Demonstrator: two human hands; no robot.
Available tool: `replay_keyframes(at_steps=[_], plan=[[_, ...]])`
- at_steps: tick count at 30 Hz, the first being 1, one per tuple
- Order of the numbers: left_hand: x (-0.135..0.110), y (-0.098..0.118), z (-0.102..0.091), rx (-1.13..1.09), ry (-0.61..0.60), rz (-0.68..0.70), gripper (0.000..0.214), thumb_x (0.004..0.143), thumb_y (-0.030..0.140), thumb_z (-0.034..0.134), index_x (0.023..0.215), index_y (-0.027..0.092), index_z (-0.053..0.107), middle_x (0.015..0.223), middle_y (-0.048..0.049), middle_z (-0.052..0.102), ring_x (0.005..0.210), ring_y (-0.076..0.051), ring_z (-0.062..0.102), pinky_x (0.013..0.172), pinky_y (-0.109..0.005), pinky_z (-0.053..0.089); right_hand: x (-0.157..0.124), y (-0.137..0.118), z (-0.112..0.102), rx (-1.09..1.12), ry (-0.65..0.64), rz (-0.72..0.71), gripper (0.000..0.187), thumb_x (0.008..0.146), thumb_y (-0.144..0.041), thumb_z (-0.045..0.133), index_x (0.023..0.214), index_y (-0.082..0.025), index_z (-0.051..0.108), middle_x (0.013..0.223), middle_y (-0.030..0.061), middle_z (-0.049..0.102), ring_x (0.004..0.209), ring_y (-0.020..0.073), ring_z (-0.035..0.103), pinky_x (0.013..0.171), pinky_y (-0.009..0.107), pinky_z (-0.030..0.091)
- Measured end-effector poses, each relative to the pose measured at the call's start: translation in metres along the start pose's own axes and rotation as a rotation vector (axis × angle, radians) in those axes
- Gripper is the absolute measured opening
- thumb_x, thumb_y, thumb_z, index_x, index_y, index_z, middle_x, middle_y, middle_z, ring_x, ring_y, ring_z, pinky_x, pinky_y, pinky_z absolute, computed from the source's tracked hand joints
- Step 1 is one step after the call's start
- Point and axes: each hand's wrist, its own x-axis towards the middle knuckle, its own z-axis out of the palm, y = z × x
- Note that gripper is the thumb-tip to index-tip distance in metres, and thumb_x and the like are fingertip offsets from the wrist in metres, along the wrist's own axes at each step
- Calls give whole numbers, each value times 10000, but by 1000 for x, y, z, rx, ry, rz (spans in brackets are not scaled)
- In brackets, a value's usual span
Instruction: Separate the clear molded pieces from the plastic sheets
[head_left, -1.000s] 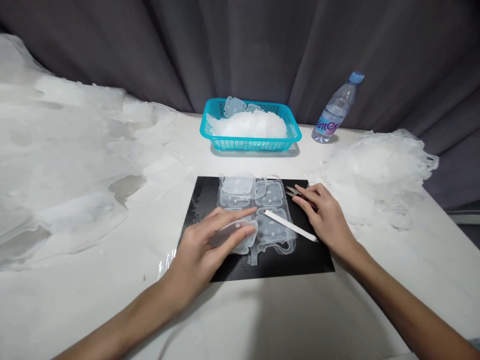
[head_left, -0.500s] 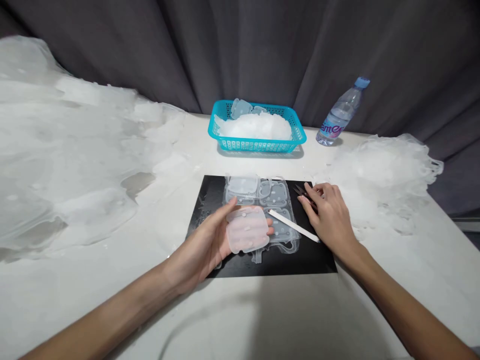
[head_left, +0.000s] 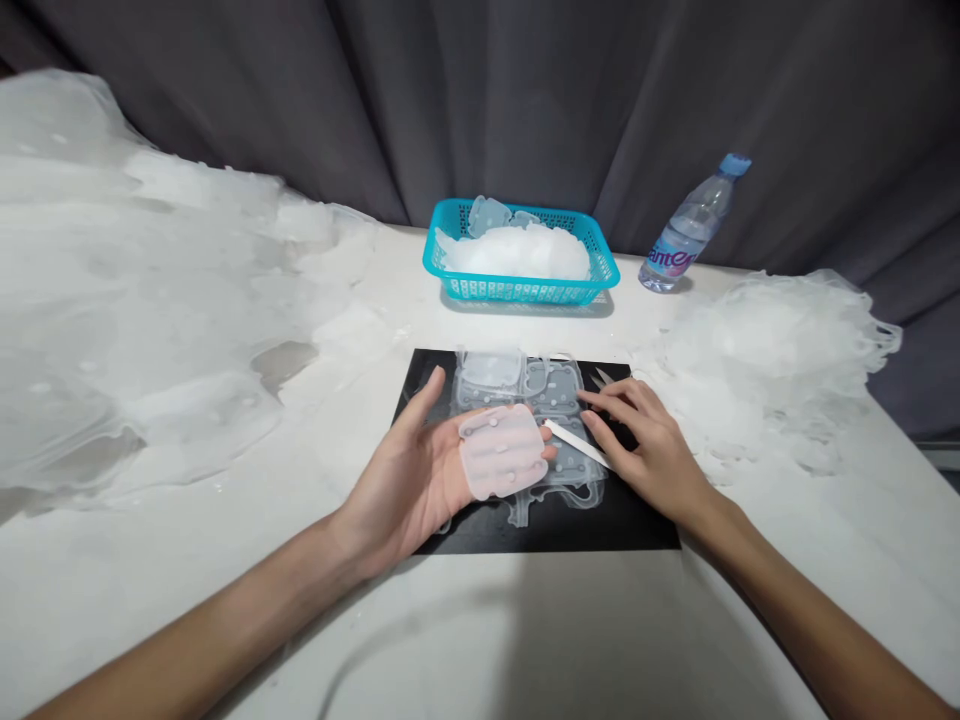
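My left hand [head_left: 409,475] is palm up, thumb apart, and bears a thin translucent silicone piece [head_left: 501,455] with rounded edges on its fingers. Under it, on a black mat [head_left: 637,525], lies a clear moulded sheet [head_left: 555,385] with several similar shapes. My right hand [head_left: 649,440] hovers over the mat's right side, its fingers apart and nothing seen in them. A white stick [head_left: 574,442] lies across the sheet, its right end hidden behind that hand. Beyond the fingers the tips of small scissors [head_left: 602,377] show; the rest is covered.
A turquoise basket [head_left: 525,290] with white translucent pieces stands behind the mat. Right of it is a water bottle [head_left: 686,230]. A large heap of translucent sheets [head_left: 165,300] covers the table's left, and a smaller heap of trimmings [head_left: 787,340] lies right. A dark curtain hangs behind.
My right hand has come off the scissors and moved left, nearer the white stick. My left thumb has lifted away from the silicone piece, which now rests on the fingers.
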Motion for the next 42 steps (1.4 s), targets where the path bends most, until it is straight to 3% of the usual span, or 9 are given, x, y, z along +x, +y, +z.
replay_keyframes(at_steps=[10, 19, 27, 31, 34, 36, 37, 39, 42], plan=[[1, -2, -5, -96, -64, 20, 944, 938, 800, 441, 1418, -5, 554, 1348, -296, 693, 1255, -419, 687, 1102, -508, 533, 0, -3, 0, -102, -108, -100, 305, 1062, -270, 545, 1324, -173, 667, 1063, 118, 657, 1019, 269, 642, 866, 454, 586], [-1, 0, -6, -128, -81, 17, 1031, 956, 814, 381, 1489, -63, 478, 1334, -335, 682, 1320, -441, 633, 1224, -589, 359, -2, -1, 3, -145, -95, -132, 295, 1073, -263, 525, 1330, -186, 648, 1069, 113, 651, 991, 260, 653, 832, 447, 602], [2, 6, -11, -81, -80, 62, 1023, 962, 804, 384, 1497, -64, 471, 1343, -332, 678, 1361, -435, 601, 1232, -587, 354, -2, -2, 7, -146, -94, -138, 297, 1078, -258, 509, 1336, -169, 628, 1076, 121, 645, 988, 266, 657, 828, 444, 608], [20, 41, -8, 120, -58, 162, 873, 991, 717, 438, 1486, 0, 499, 1347, -299, 686, 1328, -420, 629, 1172, -587, 437, 0, -2, 11, -134, -66, -148, 286, 1077, -270, 516, 1331, -202, 627, 1082, 111, 652, 1002, 264, 676, 868, 447, 616], [50, 89, 5, 349, 20, 362, 666, 1008, 568, 514, 1439, 61, 538, 1346, -253, 696, 1286, -365, 665, 1144, -516, 486, 2, -1, 15, -124, -44, -156, 282, 1076, -279, 517, 1326, -204, 622, 1069, 105, 655, 982, 259, 686, 870, 438, 620], [78, 127, 15, 540, 28, 516, 698, 997, 637, 455, 1414, 84, 547, 1355, -248, 682, 1300, -369, 648, 1124, -530, 501, 3, 0, 18, -124, -37, -154, 277, 1073, -274, 517, 1319, -200, 622, 1065, 105, 654, 979, 261, 687, 864, 434, 618], [92, 145, 19, 683, 72, 620, 727, 993, 682, 405, 1397, 97, 555, 1353, -245, 675, 1311, -375, 635, 1119, -543, 501, 3, 1, 20, -122, -35, -150, 271, 1072, -270, 517, 1311, -198, 623, 1062, 104, 652, 976, 262, 686, 856, 430, 616], [116, 173, 20, 1099, 345, 920, 690, 1005, 690, 352, 1364, 140, 561, 1355, -223, 654, 1327, -378, 606, 1104, -582, 494, 4, 1, 21, -110, -41, -136, 256, 1073, -265, 514, 1291, -195, 628, 1059, 103, 649, 971, 261, 682, 845, 419, 608], [125, 179, 6, 1230, 480, 1101, 665, 905, 579, 671, 1402, 175, 493, 1541, -209, 460, 1506, -389, 350, 1258, -619, 246, 5, 1, 17, -72, -87, -93, 264, 1075, -299, 522, 1301, -196, 612, 1091, 104, 648, 1003, 264, 675, 868, 417, 584]])
